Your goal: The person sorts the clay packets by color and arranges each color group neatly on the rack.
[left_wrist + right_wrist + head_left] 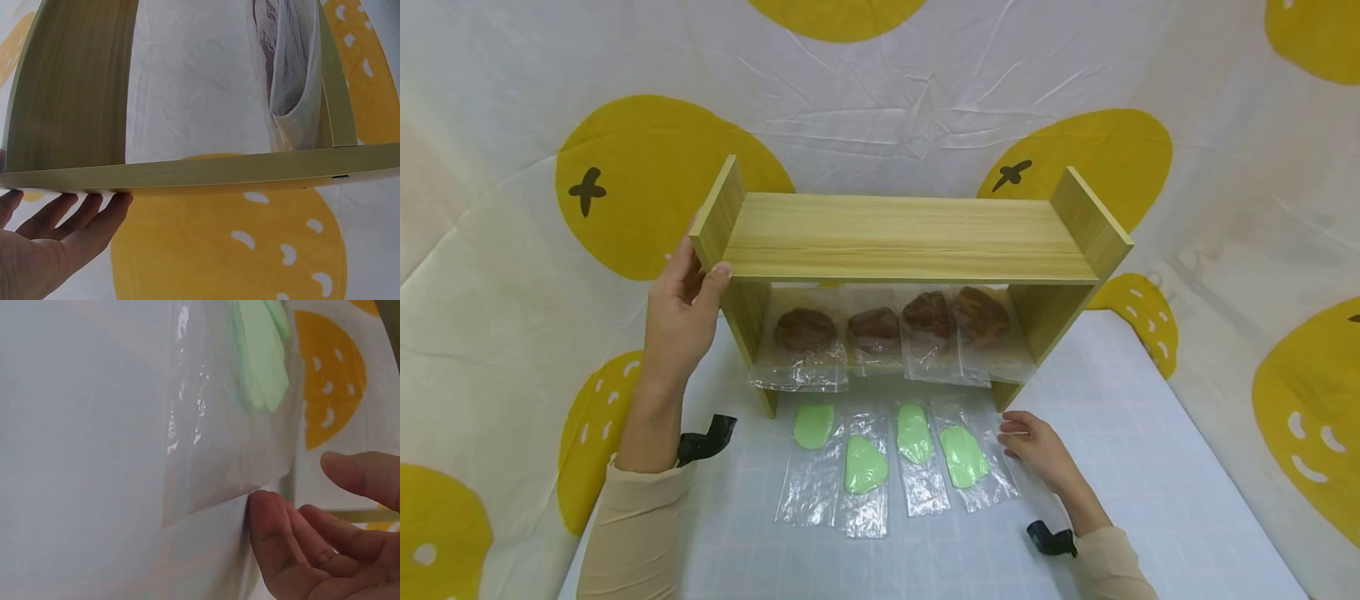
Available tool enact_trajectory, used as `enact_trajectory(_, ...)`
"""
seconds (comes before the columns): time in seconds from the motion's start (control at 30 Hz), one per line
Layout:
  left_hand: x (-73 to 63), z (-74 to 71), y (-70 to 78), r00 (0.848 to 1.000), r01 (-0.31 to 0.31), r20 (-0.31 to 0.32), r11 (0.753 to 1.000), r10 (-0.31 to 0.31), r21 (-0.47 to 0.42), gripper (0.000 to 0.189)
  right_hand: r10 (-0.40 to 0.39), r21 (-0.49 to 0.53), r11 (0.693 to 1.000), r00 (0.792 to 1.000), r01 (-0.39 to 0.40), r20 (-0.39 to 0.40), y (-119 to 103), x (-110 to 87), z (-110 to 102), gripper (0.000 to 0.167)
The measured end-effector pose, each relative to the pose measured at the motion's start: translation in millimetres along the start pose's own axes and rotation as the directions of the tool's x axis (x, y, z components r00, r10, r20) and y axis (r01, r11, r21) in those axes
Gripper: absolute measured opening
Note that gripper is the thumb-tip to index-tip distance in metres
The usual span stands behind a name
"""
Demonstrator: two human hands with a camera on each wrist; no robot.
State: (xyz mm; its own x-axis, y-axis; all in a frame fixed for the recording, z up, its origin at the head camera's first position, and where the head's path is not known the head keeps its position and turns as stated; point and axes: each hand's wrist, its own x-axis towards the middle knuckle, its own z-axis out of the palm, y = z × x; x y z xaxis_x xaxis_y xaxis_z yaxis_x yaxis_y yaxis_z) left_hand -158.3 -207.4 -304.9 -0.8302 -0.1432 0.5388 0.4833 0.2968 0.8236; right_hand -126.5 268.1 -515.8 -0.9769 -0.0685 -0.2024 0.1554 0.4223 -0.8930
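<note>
My left hand (681, 317) grips the left side panel of a two-tier wooden shelf (910, 237), its thumb at the front edge. In the left wrist view the fingers (103, 219) lie along the panel's outer face. On the table by the shelf's right foot, my right hand (1041, 450) is loosely bent, with fingertips right at the edge of a clear bag holding a flat green piece (964, 457). In the right wrist view the thumb (362, 478) stands apart from the fingers. Several such bags with green pieces (867, 465) lie in a row before the shelf.
Several clear bags with dark brown lumps (805, 331) sit on the lower board, their ends hanging over its front. The table (752, 542) has a pale checked cover. Behind it hangs a white cloth (880, 108) with yellow shapes.
</note>
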Motion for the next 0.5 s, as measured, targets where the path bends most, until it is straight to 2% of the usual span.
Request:
enact_trajectory(0.07, -0.2, -0.5, 0.0, 1.0, -0.003, 0.0, 1.0, 0.003, -0.004, 0.052, 0.011, -0.02, 1.0, 1.0, -0.011, -0.006, 1, 1.4, 1, 0.043)
enact_trajectory(0.17, -0.3, -1.2, -0.1, 1.0, -0.008, 0.001, 1.0, 0.008, -0.009, 0.052, 0.016, -0.119, 0.993, 1.0, -0.016, 0.0, 3, 4.7, 4, 0.044)
enact_trajectory(0.23, -0.3, -1.2, 0.1, 1.0, -0.008, 0.0, 1.0, 0.008, -0.006, 0.052, 0.006, -0.238, 0.971, 1.0, -0.007, -0.004, 4, 6.7, 7, 0.045)
enact_trajectory(0.33, 0.1, -0.8, -0.1, 1.0, -0.013, 0.002, 1.0, 0.014, -0.003, 0.052, -0.024, -0.391, 0.92, 1.0, 0.017, -0.012, 3, 8.4, 11, 0.044)
enact_trajectory(0.4, 0.3, -0.3, -0.2, 1.0, -0.018, 0.003, 1.0, 0.018, 0.0, 0.053, -0.034, -0.45, 0.893, 0.999, 0.02, -0.024, 1, 8.7, 13, 0.042)
enact_trajectory(0.5, 0.5, -0.1, -0.7, 1.0, -0.027, 0.003, 1.0, 0.027, 0.001, 0.052, -0.036, -0.489, 0.872, 0.999, 0.019, -0.025, 0, 9.3, 15, 0.041)
